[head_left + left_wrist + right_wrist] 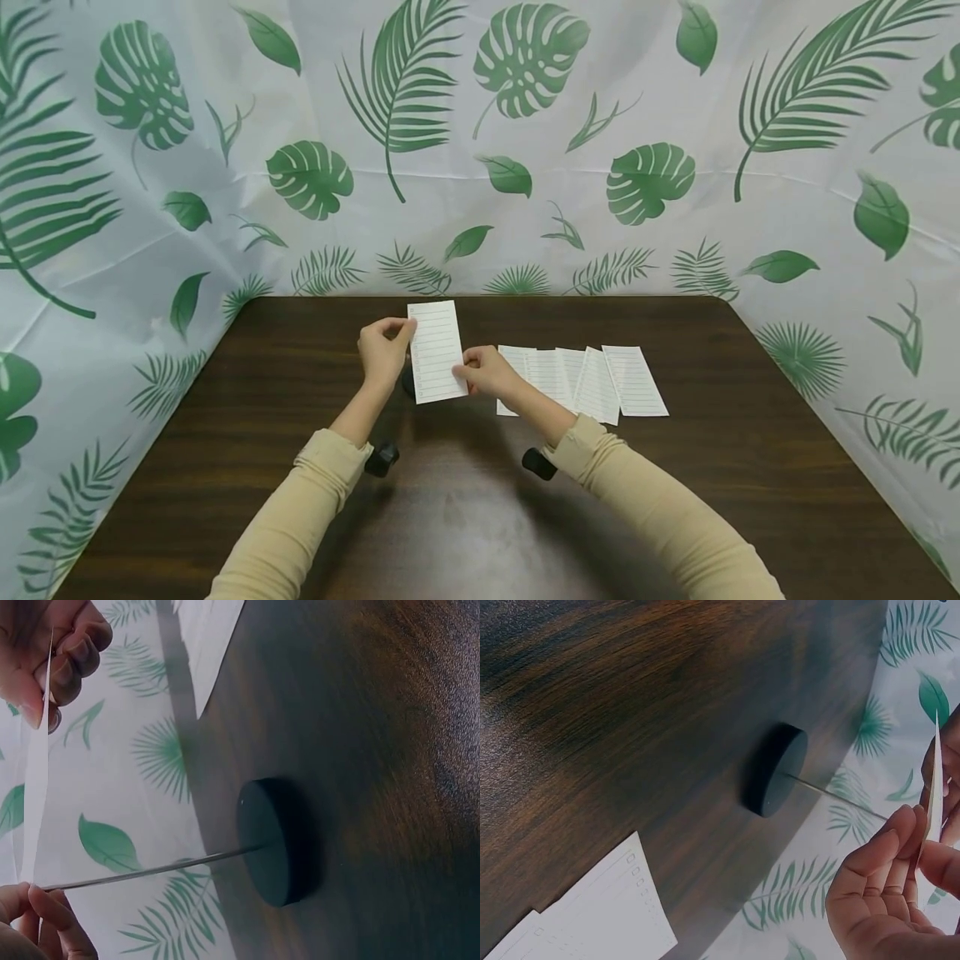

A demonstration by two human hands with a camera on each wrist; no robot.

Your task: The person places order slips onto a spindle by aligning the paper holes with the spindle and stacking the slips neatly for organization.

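A lined paper slip (437, 354) with small boxes down one edge is held up between both hands. My left hand (384, 348) pinches its upper left edge, and my right hand (489, 371) pinches its lower right edge. Behind the slip stands a bill spike, whose round black base (262, 844) rests on the table. Its thin metal rod (161, 869) rises toward the slip, ending near the left fingers. Whether the rod's tip touches or pierces the paper I cannot tell. In the head view the slip covers most of the spike.
Several similar lined slips (636, 381) lie overlapping on the dark wooden table (450, 533), right of the spike. A leaf-patterned curtain (570, 242) surrounds the table's back and sides. Black wrist devices (382, 459) hang under both forearms.
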